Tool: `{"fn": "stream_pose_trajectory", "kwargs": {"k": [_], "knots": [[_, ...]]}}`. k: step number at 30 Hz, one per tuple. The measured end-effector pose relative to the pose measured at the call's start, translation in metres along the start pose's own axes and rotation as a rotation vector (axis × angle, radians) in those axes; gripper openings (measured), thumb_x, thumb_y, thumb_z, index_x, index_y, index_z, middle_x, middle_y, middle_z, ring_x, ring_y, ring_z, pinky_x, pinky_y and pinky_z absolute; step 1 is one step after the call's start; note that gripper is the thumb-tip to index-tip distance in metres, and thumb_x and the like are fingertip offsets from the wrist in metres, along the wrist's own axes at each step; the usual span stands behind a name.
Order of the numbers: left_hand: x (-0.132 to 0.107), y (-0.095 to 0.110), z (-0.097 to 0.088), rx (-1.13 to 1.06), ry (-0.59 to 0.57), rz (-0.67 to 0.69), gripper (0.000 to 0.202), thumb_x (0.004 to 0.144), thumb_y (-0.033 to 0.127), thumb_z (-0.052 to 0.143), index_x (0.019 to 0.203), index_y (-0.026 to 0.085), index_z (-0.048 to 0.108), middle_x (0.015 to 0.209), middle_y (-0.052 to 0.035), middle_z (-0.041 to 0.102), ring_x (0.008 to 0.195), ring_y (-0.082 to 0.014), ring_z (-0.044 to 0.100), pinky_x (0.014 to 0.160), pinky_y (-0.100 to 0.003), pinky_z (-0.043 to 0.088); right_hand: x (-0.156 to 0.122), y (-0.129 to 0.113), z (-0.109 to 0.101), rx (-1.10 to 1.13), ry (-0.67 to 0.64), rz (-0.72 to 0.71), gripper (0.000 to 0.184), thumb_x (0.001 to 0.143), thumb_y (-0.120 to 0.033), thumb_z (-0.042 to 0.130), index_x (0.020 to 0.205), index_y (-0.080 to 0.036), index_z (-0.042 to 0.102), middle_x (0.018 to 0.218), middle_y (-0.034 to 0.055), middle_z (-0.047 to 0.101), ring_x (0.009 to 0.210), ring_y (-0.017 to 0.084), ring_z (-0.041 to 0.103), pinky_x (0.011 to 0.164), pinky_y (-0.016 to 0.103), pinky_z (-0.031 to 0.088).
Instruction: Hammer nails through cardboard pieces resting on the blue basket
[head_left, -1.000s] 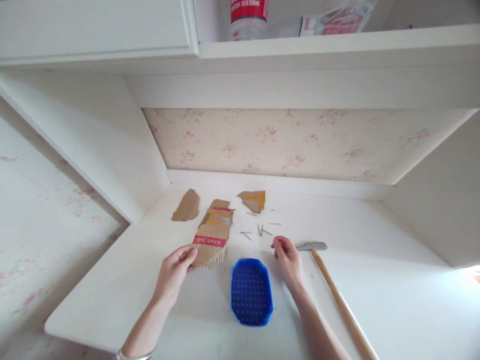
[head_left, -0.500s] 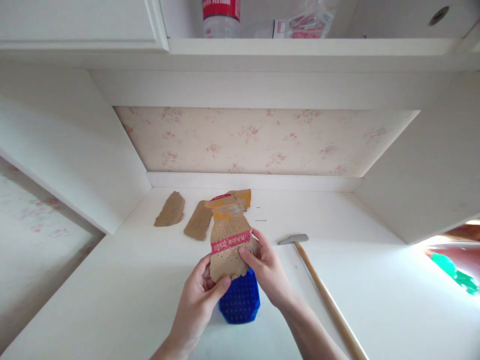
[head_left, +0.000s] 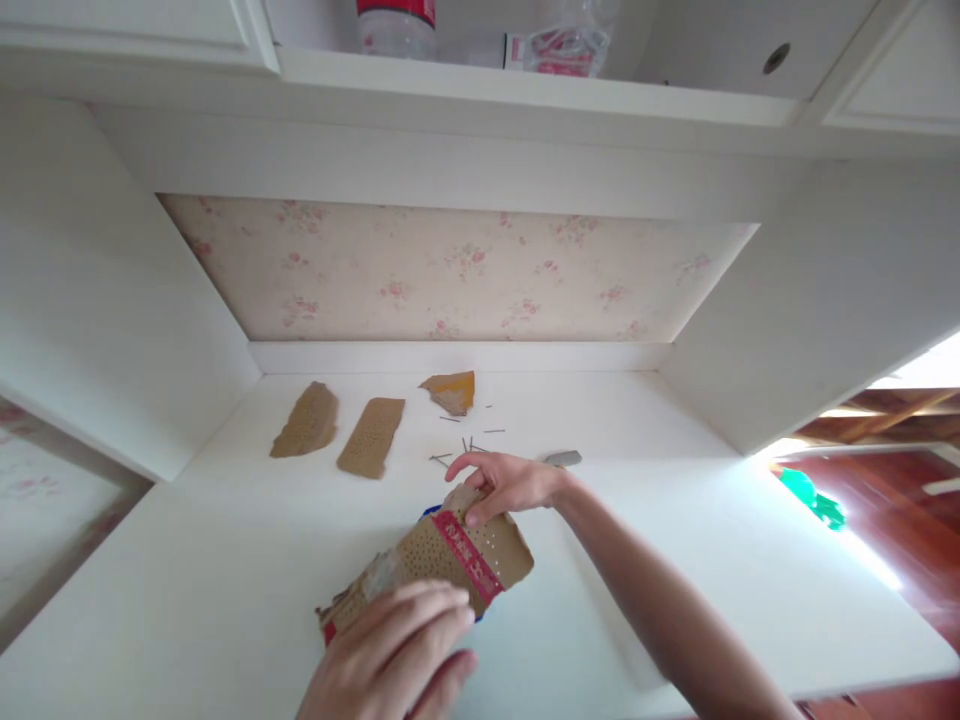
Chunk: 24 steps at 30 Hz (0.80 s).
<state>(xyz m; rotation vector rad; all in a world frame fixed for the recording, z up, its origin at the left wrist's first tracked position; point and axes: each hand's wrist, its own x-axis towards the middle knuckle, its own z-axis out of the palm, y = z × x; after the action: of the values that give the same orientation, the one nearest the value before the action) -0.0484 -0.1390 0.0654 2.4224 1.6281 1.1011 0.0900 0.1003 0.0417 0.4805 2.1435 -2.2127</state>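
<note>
Holding a torn piece of cardboard with my right hand, I have the thumb on its upper face and the fingers at its far edge. The cardboard is pricked with many small holes, crossed by a red printed band, and lies slanted in front of me, low in the view. Beneath it, a blue tray is mostly hidden, showing only as slivers of blue at two edges. My left hand, slightly blurred, is loosely unfurled with its back to me, its fingers reaching across the cardboard's near side; I cannot tell whether they touch it

Beyond my right hand, several thin nails lie scattered on the white surface. To their right is the grey head of a tool, partly hidden by my arm. Farther back lie three cardboard scraps: a brown one at the left, a perforated one near it, and one with a yellow patch just behind the nails. Flowered wallpaper covers the wall behind
</note>
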Motion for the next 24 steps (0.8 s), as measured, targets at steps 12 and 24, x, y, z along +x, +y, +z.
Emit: {"fn": "stream_pose_trajectory", "kwargs": {"k": [12, 24], "knots": [[-0.002, -0.025, 0.047, 0.370, -0.226, -0.183, 0.042, 0.087, 0.041, 0.061, 0.129, 0.037, 0.059, 0.147, -0.0067, 0.046, 0.133, -0.0342, 0.041, 0.098, -0.048, 0.046, -0.017, 0.024, 0.015, -0.290, 0.465, -0.112, 0.057, 0.067, -0.036, 0.081, 0.121, -0.026, 0.066, 0.125, 0.0075, 0.063, 0.091, 0.022, 0.067, 0.074, 0.033, 0.054], [-0.008, -0.027, 0.041, 0.454, -0.235, -0.160, 0.036, 0.087, 0.042, 0.061, 0.120, 0.028, 0.065, 0.141, -0.0082, 0.053, 0.127, -0.0321, 0.049, 0.105, -0.050, 0.040, -0.015, 0.068, 0.063, 0.062, 0.814, -0.055, 0.028, 0.085, -0.044, 0.063, 0.094, -0.018, 0.069, 0.084, 0.0057, 0.075, 0.075, 0.022, 0.068, 0.063, 0.030, 0.050]]}}
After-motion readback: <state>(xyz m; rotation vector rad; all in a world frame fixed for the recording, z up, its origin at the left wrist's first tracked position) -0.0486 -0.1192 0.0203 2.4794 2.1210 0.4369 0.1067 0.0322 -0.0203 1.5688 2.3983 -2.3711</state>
